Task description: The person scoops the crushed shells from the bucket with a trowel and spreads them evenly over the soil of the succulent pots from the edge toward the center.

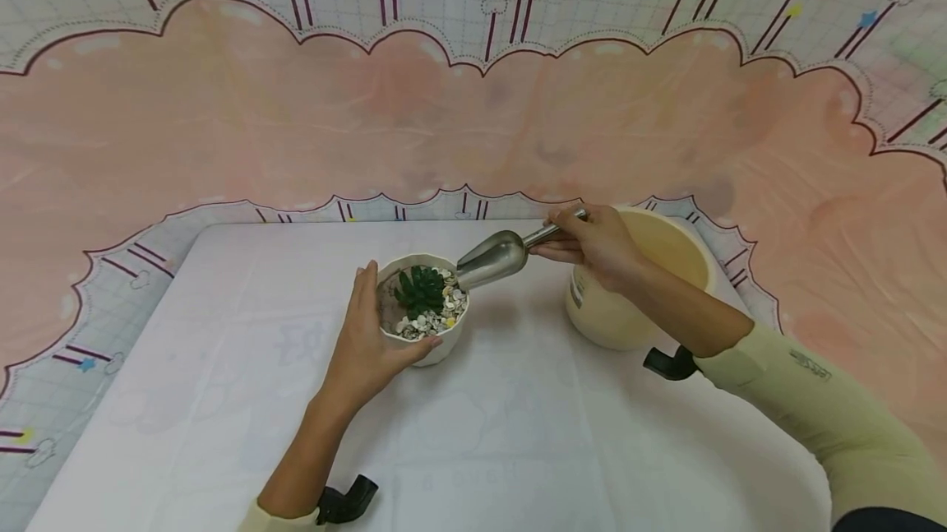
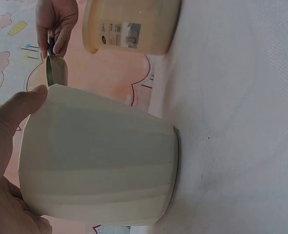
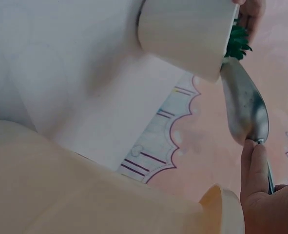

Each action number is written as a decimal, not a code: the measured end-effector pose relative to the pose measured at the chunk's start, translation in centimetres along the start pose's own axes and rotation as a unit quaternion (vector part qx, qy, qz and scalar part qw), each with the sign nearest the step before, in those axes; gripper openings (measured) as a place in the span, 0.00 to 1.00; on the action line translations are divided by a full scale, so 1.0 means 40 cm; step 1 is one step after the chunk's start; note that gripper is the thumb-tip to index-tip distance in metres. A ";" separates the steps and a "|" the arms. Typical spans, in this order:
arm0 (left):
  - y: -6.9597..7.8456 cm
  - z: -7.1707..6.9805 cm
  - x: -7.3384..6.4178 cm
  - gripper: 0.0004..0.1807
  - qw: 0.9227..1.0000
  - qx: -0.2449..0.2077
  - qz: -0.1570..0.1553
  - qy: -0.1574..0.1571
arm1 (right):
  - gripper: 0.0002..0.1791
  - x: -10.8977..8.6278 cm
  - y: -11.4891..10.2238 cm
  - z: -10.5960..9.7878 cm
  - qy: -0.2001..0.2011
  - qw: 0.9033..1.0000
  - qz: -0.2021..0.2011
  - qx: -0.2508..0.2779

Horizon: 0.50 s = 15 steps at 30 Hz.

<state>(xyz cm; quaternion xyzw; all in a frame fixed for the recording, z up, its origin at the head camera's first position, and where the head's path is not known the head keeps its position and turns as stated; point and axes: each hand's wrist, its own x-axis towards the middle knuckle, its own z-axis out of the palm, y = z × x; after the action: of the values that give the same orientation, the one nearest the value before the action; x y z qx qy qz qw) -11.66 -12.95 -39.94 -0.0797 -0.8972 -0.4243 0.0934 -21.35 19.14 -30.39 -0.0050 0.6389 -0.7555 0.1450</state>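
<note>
A white faceted plant pot (image 2: 100, 151) stands on the white table, holding a green succulent (image 1: 420, 290) with pale pebbles (image 1: 444, 312) around its right and front sides. Bare greyish soil shows at the pot's left. My left hand (image 1: 364, 347) grips the pot by its rim, thumb at the front and fingers on the far left side. In my right hand (image 1: 602, 248) is the handle of a metal scoop (image 1: 494, 259). The scoop's tip meets the pot's right rim, tilted down toward the pebbles, as the right wrist view also shows.
A cream-coloured bucket (image 1: 629, 326) with a label stands right of the pot, under my right forearm; its contents are hidden. The white tabletop (image 1: 473, 433) ends at a far edge before a peach cloth (image 1: 370, 129) with printed candles.
</note>
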 end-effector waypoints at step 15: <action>0.015 0.009 -0.005 0.73 1.000 0.016 0.011 0.004 | 0.13 -0.022 -0.012 -0.020 0.000 0.999 -0.022 -0.035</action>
<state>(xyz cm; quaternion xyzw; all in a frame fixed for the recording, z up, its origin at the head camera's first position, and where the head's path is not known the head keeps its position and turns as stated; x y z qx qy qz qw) -11.37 -12.32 -39.77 -0.0858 -0.9025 -0.4093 0.1030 -20.77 20.17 -29.91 -0.0241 0.6647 -0.7356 0.1283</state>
